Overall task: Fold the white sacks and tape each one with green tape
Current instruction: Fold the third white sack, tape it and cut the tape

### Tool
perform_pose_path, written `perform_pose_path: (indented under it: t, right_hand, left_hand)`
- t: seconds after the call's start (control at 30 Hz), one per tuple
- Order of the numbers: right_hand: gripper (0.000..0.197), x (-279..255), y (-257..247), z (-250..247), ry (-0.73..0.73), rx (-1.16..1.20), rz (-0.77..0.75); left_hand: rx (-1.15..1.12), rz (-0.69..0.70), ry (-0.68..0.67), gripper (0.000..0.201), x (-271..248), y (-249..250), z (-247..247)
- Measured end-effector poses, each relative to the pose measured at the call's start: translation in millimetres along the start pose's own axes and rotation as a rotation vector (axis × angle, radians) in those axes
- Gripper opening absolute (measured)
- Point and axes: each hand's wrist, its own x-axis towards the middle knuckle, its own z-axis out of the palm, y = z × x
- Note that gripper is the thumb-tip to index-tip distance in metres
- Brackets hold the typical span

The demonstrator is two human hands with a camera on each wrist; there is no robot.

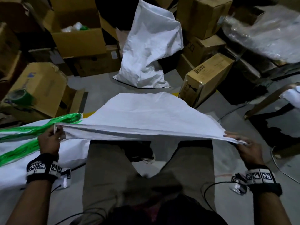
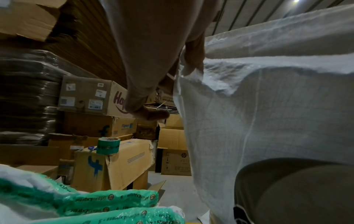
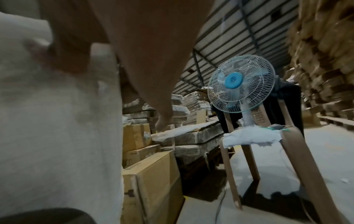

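head view: two hands stretch one white sack [image 1: 146, 117] flat above the knees — the left hand [image 1: 49, 140] pinches its left corner with curled fingers [image 1: 56, 129], the right hand [image 1: 248, 149] pinches the right corner. a second sack [image 1: 151, 46] slumps among boxes; one taped bundle [image 1: 19, 143] bears two green bands. one green tape roll [image 1: 20, 96] sits on a carton [image 1: 40, 85].

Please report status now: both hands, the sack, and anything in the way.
Left hand and right hand each grip an end of the white sack, stretched over the knees. Green tape roll sits on a box, left. Nothing blocking.
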Motion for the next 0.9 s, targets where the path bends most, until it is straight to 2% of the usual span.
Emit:
perform_pose_path:
  t: [0.03,0.07,0.1,0.13,0.2,0.27,0.33,0.4,0.47,0.5,0.57,0.63,0.7,0.73,0.77,0.8,0.9]
  right_hand:
    - [0.009,3.4,-8.6,3.0,0.079,0.075,0.019]
    - [0.009,7.2,-14.0,5.6,0.182,0.125,0.036]
    - [0.019,10.9,-16.7,9.2,0.257,0.158,0.037]
    - [0.018,16.9,-16.2,12.5,0.318,0.182,0.049]
    - [0.029,33.8,-13.7,17.4,0.426,0.209,0.045]
    - [0.029,50.5,-10.3,21.2,0.463,0.138,0.057]
    - [0.018,62.7,3.1,23.4,0.412,-0.054,0.149]
    - [0.021,66.4,31.7,29.6,0.247,-0.34,0.256]
    - [0.017,60.1,50.0,43.3,0.087,-0.523,0.29]
    - [0.014,55.6,59.0,50.3,0.077,-0.563,0.285]
    - [0.016,47.1,66.7,62.3,0.198,-0.565,0.362]
    - [0.025,39.4,71.4,70.9,0.265,-0.63,0.402]
    - [0.025,24.1,80.5,77.6,0.13,-0.779,0.28]
    - [0.028,15.8,87.6,75.5,0.027,-0.873,0.181]
    - [0.035,9.1,89.8,71.9,-0.035,-0.87,0.116]
    - [0.046,1.3,89.5,68.9,-0.063,-0.836,0.074]
    - [0.073,-13.7,86.4,60.8,-0.091,-0.838,-0.038]
  left_hand:
    - [-0.009,0.013,0.01,0.013,1.0,5.2,1.0]
    - [-0.019,0.035,0.011,0.012,1.2,9.4,2.2]
    - [-0.033,0.059,0.026,0.009,0.7,13.4,2.6]
    - [-0.047,0.083,0.033,0.005,-1.3,17.1,3.4]
    - [0.011,0.153,0.046,0.003,-5.3,18.9,7.5]
    - [0.093,0.172,0.055,0.016,-5.1,10.2,11.9]
    - [0.203,0.101,0.05,0.018,-4.9,-1.1,17.3]
    - [0.336,0.048,0.027,0.016,-11.5,-17.2,25.8]
    - [0.376,0.002,-0.005,0.02,-24.2,-29.6,31.6]
    - [0.401,-0.03,-0.012,0.023,-29.9,-33.8,32.6]
    - [0.439,-0.038,-0.019,0.03,-38.1,-46.8,32.8]
    - [0.546,0.039,-0.107,0.035,-41.3,-59.2,30.8]
    - [0.736,0.133,-0.226,0.025,-46.5,-66.1,28.6]
    - [0.793,0.168,-0.244,0.016,-48.7,-69.0,27.9]
    - [0.804,0.199,-0.243,0.009,-53.4,-68.2,27.7]
    - [0.791,0.256,-0.248,0.007,-56.9,-71.3,26.5]
    - [0.773,0.436,-0.35,0.021,-67.5,-63.8,15.1]
